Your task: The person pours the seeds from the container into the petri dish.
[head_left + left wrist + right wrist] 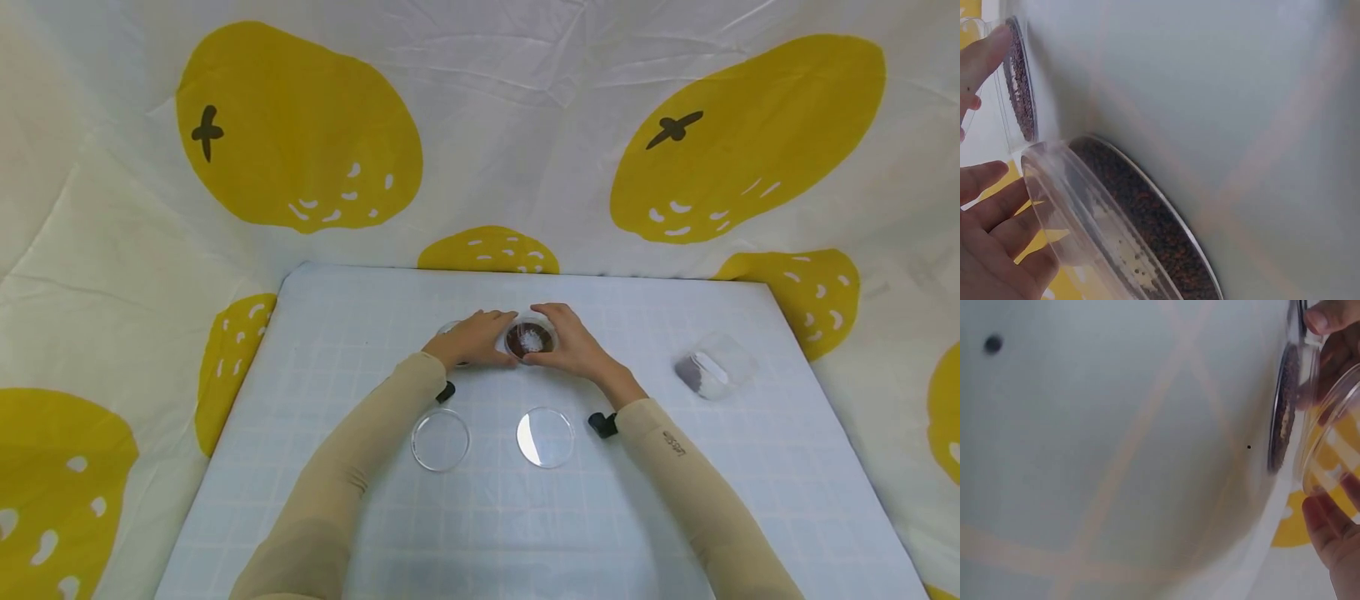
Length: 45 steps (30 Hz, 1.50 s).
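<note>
A petri dish point(517, 342) of dark brown granules with white bits in its middle stands between both hands. My right hand point(572, 343) grips a clear round cover point(1335, 428) from the right side, tilted at the dish in the right wrist view. From the left, my left hand point(480, 340) holds the same dish's edge, thumb on the near side and fingers on the far side. A second petri dish point(1147, 219) of dark granules and white pieces, with clear walls, stands under the left palm. Mostly hidden in the head view, it shows closely in the left wrist view.
Two clear round lids lie nearer the person, one at the left point(440, 440) and one at the right point(535, 442). A clear plastic container point(712, 367) with something dark and white inside stands at the right. A pale checked cloth covers the table point(480, 533); a patterned curtain hangs behind.
</note>
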Tool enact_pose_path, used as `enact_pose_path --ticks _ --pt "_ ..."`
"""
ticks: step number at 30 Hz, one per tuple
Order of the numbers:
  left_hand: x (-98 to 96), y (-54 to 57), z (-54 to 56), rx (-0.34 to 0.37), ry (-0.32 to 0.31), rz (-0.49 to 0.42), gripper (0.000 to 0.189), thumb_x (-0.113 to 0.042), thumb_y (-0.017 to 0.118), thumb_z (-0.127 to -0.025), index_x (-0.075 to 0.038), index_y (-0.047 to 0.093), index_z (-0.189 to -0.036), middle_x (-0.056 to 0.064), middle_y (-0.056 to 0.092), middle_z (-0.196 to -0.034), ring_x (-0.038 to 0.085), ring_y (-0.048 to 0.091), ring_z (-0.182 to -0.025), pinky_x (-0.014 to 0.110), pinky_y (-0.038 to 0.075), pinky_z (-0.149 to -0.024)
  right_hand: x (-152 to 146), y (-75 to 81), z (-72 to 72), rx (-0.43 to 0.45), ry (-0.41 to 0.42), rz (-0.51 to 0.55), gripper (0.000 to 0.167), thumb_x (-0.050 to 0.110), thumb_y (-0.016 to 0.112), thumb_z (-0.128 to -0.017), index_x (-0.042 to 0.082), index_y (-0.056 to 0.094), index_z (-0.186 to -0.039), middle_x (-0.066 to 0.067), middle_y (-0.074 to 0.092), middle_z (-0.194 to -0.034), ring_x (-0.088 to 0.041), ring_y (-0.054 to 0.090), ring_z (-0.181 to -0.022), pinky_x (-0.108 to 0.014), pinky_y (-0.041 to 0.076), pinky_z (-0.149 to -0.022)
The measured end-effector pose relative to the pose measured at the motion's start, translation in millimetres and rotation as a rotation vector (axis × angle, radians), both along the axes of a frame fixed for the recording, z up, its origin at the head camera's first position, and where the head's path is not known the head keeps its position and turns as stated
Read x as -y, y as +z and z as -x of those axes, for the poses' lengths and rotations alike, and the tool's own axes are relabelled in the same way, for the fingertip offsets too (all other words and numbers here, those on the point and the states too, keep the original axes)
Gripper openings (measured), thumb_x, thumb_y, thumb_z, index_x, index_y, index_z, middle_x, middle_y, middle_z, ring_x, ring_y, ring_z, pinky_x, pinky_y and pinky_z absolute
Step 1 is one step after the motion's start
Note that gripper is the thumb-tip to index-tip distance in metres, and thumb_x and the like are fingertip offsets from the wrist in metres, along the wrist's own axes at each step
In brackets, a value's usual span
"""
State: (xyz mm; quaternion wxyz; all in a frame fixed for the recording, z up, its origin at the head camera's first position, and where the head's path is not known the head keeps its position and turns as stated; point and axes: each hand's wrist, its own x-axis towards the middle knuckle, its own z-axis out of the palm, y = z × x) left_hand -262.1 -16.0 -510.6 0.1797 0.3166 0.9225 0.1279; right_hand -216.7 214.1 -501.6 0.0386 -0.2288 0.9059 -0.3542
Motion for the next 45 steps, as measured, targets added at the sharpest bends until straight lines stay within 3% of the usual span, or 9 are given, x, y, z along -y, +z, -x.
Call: enact_pose_path --ticks 10,15,22,45 --pt "3.2 6.2 3.6 0.024 -0.017 0.01 0.105 -0.064 0.076 -0.079 -0.01 0.031 -0.157 0.008 0.038 -0.157 0.024 0.031 -0.146 0.044 0.011 -0.122 5.2 1.4 3.1 -0.058 0.021 -0.122 0.089 0.038 0.086 -0.079 0.008 0.043 -0.15 -0.019 0.042 -0.147 -0.038 0.04 -0.132 -0.055 0.04 -0.106" --pt "5.0 5.3 5.2 0.004 -0.037 0.011 0.103 -0.064 0.076 -0.079 -0.007 0.036 -0.155 0.007 0.042 -0.155 0.021 0.033 -0.145 0.047 0.011 -0.121 10.4 1.7 3.9 -0.086 0.038 -0.206 0.087 0.039 0.086 -0.079 0.008 0.046 -0.149 -0.02 0.043 -0.145 -0.04 0.044 -0.128 -0.054 0.04 -0.105" --pt "7.0 5.6 5.4 -0.004 -0.052 0.013 0.103 -0.063 0.076 -0.079 -0.006 0.036 -0.154 0.008 0.041 -0.155 0.022 0.034 -0.144 0.049 0.012 -0.121 15.3 0.8 5.0 -0.042 0.026 -0.298 0.083 0.043 0.083 -0.082 0.011 0.047 -0.149 -0.017 0.041 -0.149 -0.038 0.041 -0.13 -0.053 0.041 -0.105" --pt "6.3 11.1 -0.2 -0.014 -0.06 0.059 0.1 -0.06 0.076 -0.081 -0.007 0.035 -0.155 0.004 0.041 -0.156 0.018 0.033 -0.145 0.045 0.011 -0.122 20.6 -1.7 4.9 -0.086 0.043 -0.359 0.08 0.041 0.083 -0.082 0.003 0.049 -0.145 -0.02 0.045 -0.147 -0.04 0.042 -0.129 -0.056 0.038 -0.105"
